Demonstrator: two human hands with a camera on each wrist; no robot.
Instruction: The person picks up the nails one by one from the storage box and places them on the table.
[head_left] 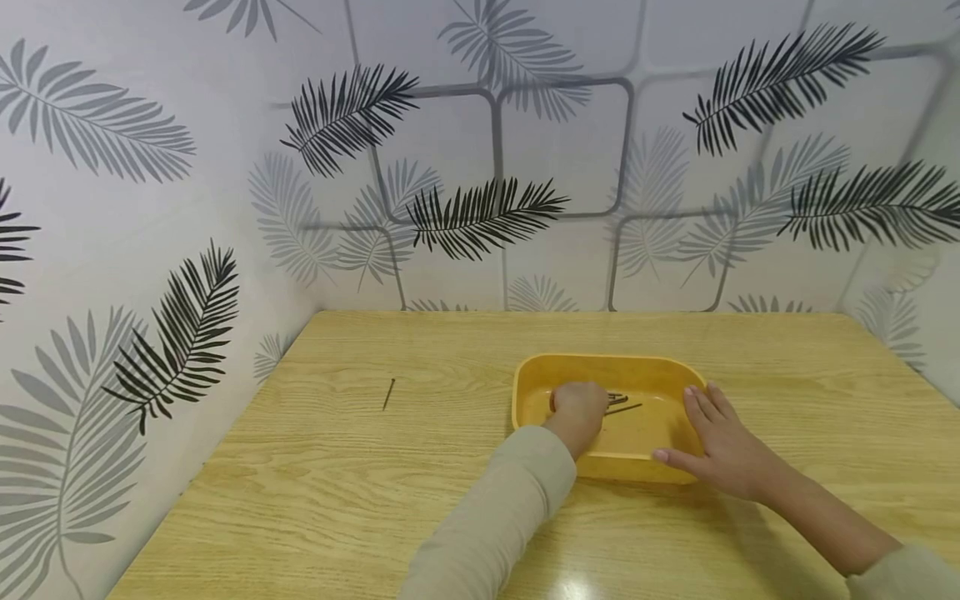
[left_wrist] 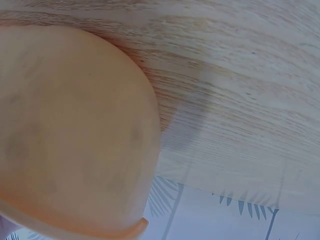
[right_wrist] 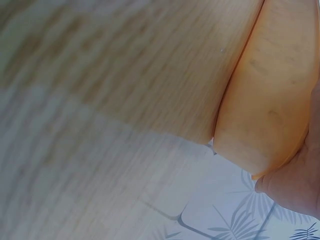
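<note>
A yellow plastic tray (head_left: 645, 468) stands on the table, and several thin dark nails (head_left: 624, 408) lie inside it. My left hand (head_left: 581, 408) reaches over the near rim into the tray's left part, beside the nails. Its fingers point down and are mostly hidden behind the back of the hand; I cannot tell whether they pinch a nail. At the tray's right end my right hand (head_left: 723, 450) rests on the corner, its fingers extended along the right rim and the thumb on the near rim. The left wrist view shows the tray's outer wall (left_wrist: 85, 125).
One single nail (head_left: 388, 394) lies on the wooden table (head_left: 337, 467), left of the tray. A wall with a leaf pattern (head_left: 450, 275) rises behind the table's far edge, and another stretch of it runs along the left side.
</note>
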